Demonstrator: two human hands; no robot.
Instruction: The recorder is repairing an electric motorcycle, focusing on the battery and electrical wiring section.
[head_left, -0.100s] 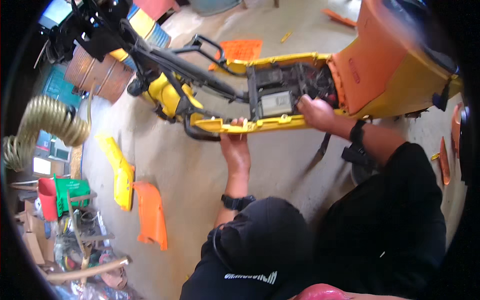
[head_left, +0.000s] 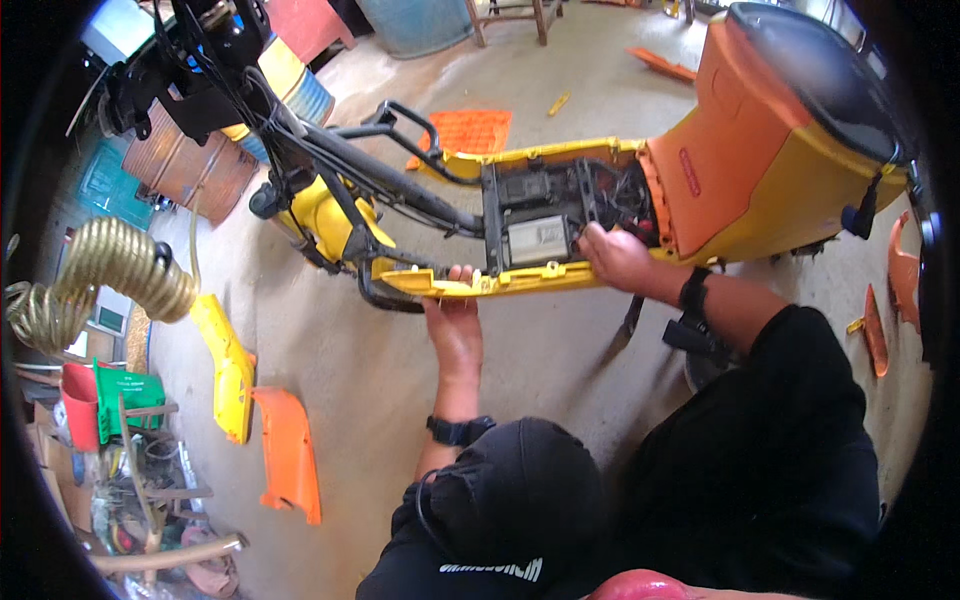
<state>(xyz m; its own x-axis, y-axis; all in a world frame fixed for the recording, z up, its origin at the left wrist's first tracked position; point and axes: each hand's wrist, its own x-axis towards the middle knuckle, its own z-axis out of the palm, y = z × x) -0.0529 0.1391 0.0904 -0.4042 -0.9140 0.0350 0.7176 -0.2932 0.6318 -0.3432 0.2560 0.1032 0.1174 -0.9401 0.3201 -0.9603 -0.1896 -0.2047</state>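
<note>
In front of me stands a partly stripped scooter with an orange and yellow rear body [head_left: 690, 175] and a bare black frame [head_left: 400, 190]. A long yellow side panel [head_left: 520, 281] runs along the near side of its open floor section. My left hand [head_left: 455, 330] grips this panel from below, fingertips curled over its top edge. Farther right, my right hand [head_left: 618, 260] is closed at the panel's inner edge, beside a silver-grey box [head_left: 538, 240]. What its fingers pinch is hidden. Dark wiring [head_left: 622, 195] lies in the opening just beyond it.
A yellow cover [head_left: 230, 375] and an orange cover [head_left: 288, 450] lie on the floor at left. A coiled hose [head_left: 125, 270] hangs near rusty drums [head_left: 195, 165]. Green and red bins [head_left: 128, 400] and clutter fill the lower left. More orange pieces [head_left: 875, 330] lie at right.
The view has shifted slightly, so the scooter's near side sits lower and farther left in the picture. Both hands keep the same places on the scooter.
</note>
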